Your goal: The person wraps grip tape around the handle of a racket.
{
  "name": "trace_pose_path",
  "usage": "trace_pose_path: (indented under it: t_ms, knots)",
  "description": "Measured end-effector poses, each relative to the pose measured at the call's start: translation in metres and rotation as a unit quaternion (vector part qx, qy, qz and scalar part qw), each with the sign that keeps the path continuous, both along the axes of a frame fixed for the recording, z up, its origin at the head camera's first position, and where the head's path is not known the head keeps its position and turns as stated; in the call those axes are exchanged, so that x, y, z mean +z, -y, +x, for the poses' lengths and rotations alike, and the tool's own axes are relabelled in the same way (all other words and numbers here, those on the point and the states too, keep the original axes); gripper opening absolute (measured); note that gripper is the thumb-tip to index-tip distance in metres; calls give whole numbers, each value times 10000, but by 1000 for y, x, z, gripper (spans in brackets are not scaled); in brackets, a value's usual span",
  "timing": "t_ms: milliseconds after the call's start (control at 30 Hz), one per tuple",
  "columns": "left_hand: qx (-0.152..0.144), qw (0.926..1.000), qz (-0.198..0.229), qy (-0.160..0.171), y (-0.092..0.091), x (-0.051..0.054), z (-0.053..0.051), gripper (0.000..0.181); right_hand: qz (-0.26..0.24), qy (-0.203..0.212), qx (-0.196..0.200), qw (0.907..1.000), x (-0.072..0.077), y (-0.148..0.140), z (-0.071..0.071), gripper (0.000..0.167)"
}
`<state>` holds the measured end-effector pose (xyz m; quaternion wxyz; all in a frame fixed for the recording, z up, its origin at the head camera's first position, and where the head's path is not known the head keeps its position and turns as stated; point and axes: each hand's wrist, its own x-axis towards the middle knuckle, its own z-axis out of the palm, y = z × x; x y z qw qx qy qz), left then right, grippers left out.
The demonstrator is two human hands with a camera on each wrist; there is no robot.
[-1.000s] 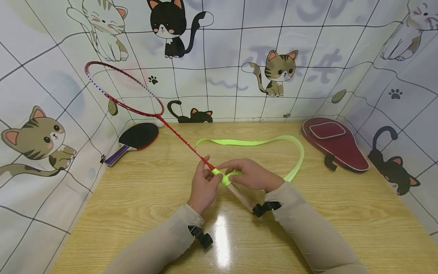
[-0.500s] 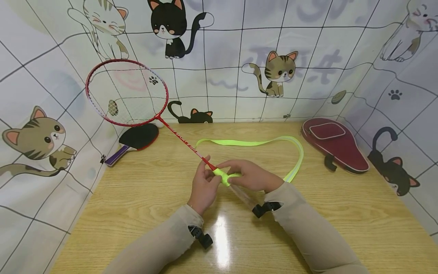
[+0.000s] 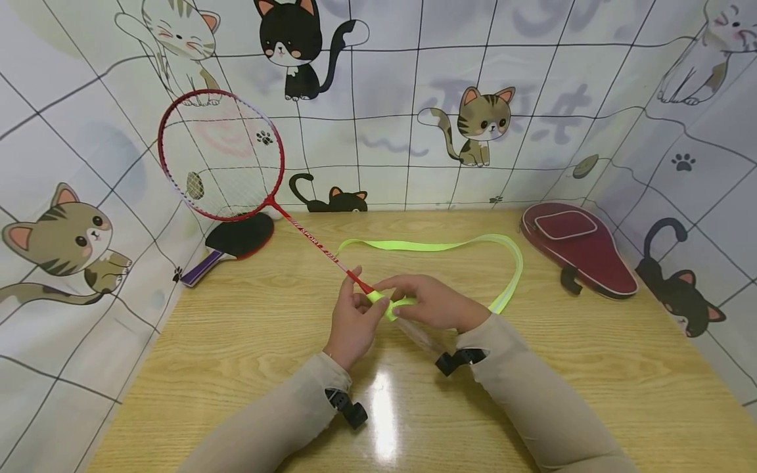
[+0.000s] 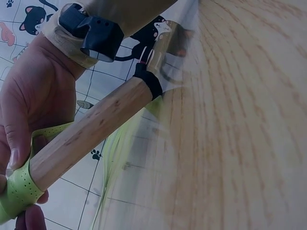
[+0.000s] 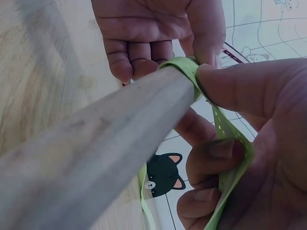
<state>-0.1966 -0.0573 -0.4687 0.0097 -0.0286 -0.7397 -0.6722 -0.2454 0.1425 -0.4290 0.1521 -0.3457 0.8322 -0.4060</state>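
Note:
A red badminton racket (image 3: 313, 242) slants up to the left, its head raised off the table. My left hand (image 3: 353, 325) grips it where the shaft meets the handle, thumb on the wrapped part. Neon yellow-green perforated overgrip tape (image 4: 19, 196) winds around the top of the handle. Below the tape, the wooden handle (image 4: 96, 124) is bare. My right hand (image 3: 437, 303) pinches the tape right beside the wrap, and in the right wrist view its fingers (image 5: 211, 158) curl over the strip. The tape's loose length loops behind my right hand on the table.
A black-faced table tennis paddle (image 3: 241, 235) with a purple handle lies at the back left, behind the racket head. A dark red paddle case (image 3: 582, 249) lies at the back right. Cat-print cloth (image 3: 390, 131) walls in the wooden table (image 3: 562, 387).
The racket has rotated about its shaft, so its head now faces the camera more fully. Both hands stay nearly in place, and the tape loop has drawn in slightly.

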Motion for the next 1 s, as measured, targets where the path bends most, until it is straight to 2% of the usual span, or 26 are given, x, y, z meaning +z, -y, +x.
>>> trace_pose_path:
  t_ms: [333, 633, 1000]
  knots:
    - [73, 9999, 45, 78, -1, 2, 0, 81, -27, -57, 42, 10000, 0, -4, -2, 58]
    - [112, 9998, 150, 104, -1, 2, 0, 81, 16, 253, 68, 9997, -2, -4, -2, 56]
    - [-25, 10000, -48, 72, 1, 2, 1, 86, 93, 45, -18, 9999, -1, -2, 0, 54]
